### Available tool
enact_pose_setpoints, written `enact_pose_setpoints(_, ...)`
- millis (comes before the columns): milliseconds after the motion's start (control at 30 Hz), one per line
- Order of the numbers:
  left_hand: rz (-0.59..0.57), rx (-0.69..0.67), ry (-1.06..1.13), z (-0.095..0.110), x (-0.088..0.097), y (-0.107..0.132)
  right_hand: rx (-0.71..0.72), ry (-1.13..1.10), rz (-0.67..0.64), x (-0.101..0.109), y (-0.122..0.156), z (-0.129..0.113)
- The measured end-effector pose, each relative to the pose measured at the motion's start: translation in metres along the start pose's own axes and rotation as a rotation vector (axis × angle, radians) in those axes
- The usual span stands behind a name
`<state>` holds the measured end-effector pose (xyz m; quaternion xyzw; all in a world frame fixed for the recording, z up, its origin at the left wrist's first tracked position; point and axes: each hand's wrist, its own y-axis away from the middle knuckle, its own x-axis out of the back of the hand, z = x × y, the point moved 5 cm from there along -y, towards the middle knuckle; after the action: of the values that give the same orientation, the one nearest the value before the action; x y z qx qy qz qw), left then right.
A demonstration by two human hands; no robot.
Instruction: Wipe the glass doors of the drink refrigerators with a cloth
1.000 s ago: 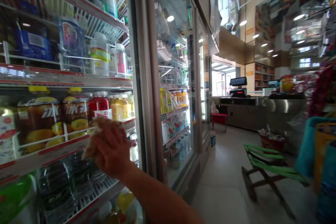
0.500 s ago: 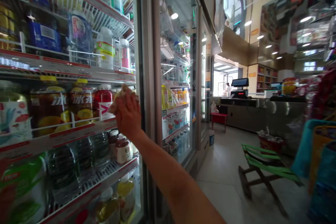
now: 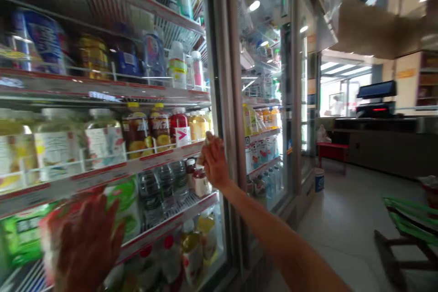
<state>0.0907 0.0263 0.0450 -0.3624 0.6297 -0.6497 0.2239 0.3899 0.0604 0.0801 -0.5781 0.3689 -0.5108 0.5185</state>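
Note:
I stand at a glass-fronted drinks cooler. My right hand reaches forward to the glass near the door's right frame, level with the shelf of juice bottles. Its fingers are closed round a small pale wad, cloth or paper. My left hand is low on the left and blurred. It lies flat against the glass with fingers stretched upward, in front of green packs. Small jars stand just behind the right hand, inside the cooler.
A second cooler door follows on the right. Beyond it are a small blue-and-white bucket, a red stool and a counter with a register screen. A green folding chair stands on the tiled floor at the right.
My right hand has slid rightward and upward along the glass to the door frame. My view has turned left, and my left hand has come into view on the glass.

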Motion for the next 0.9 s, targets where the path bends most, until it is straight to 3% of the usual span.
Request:
enact_pose_setpoints(67,-0.017,-0.052,-0.127,0.001,0.0,0.003,-0.039,-0.026,0.104,0.005,-0.025,0.004)
enact_pose_setpoints(100,-0.027,-0.075,-0.167,0.003,0.001,0.005,-0.031,-0.041,0.14,0.006,-0.019,0.001)
enact_pose_setpoints(167,-0.037,-0.099,-0.201,0.008,0.002,0.009,0.032,-0.066,0.15,0.006,0.024,-0.013)
enact_pose_setpoints(233,-0.045,-0.108,-0.222,0.013,0.005,0.013,0.143,-0.08,0.052,0.004,0.081,-0.032)
enact_pose_setpoints(300,-0.063,-0.107,-0.227,0.017,0.006,0.016,0.21,-0.068,-0.026,0.004,0.112,-0.047)
enact_pose_setpoints(367,-0.076,-0.101,-0.232,0.017,0.007,0.018,0.241,-0.073,-0.012,0.008,0.095,-0.054)
enact_pose_setpoints(467,-0.085,-0.103,-0.259,0.017,0.007,0.021,0.192,-0.133,0.095,0.013,0.017,-0.054)
enact_pose_setpoints(533,-0.1,-0.109,-0.28,0.017,0.007,0.024,0.127,-0.147,0.13,0.01,-0.012,-0.055)
enact_pose_setpoints(600,-0.115,-0.137,-0.315,0.017,0.01,0.03,0.151,-0.164,0.095,0.005,0.005,-0.066)
enact_pose_setpoints(700,-0.148,-0.188,-0.368,0.017,0.016,0.043,0.368,-0.205,-0.06,-0.003,0.08,-0.099)
enact_pose_setpoints(767,-0.167,-0.209,-0.385,0.015,0.02,0.051,0.468,-0.213,-0.129,-0.003,0.107,-0.117)
enact_pose_setpoints(833,-0.184,-0.219,-0.399,0.013,0.023,0.056,0.467,-0.222,-0.125,0.0,0.088,-0.126)
enact_pose_setpoints(900,-0.203,-0.198,-0.413,0.012,0.025,0.06,0.354,-0.229,-0.062,0.005,0.042,-0.129)
